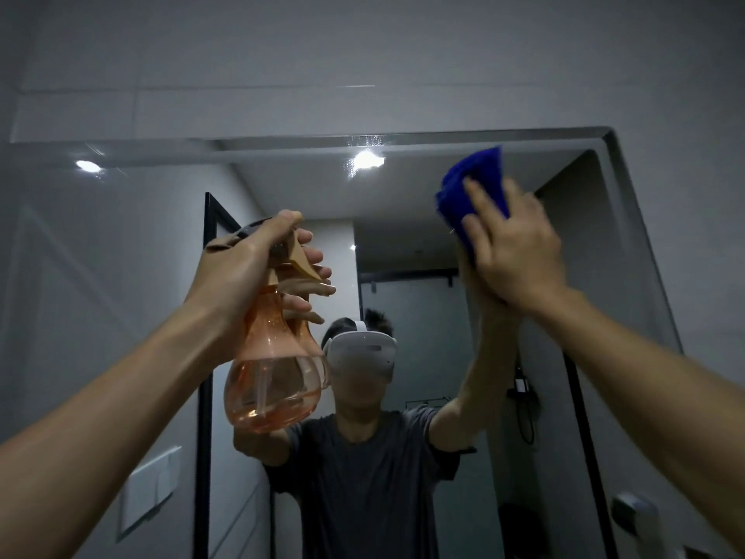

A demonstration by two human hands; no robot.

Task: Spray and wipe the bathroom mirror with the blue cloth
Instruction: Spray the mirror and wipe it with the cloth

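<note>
The right hand (514, 252), fingers spread flat, presses the blue cloth (475, 187) against the mirror (423, 244) near its upper right corner; the left hand (250, 268) grips the spray bottle (274, 377) upright beside it.

Legible text, labels, brands, numbers, signs: none found.

Surfaces checked:
- Translucent orange pear-shaped plastic spray bottle (274, 381), at 9 o'clock of centre: no label or print (only liquid and the dip tube show through).
- Folded blue cloth (477, 187), at 1 o'clock: plain, no tag visible.
- White head-worn visor (363, 353) reflected in the large wall mirror (161, 236), at centre: no readable mark.
- White rectangular wall plate (151, 492), at 8 o'clock: blank.
</note>
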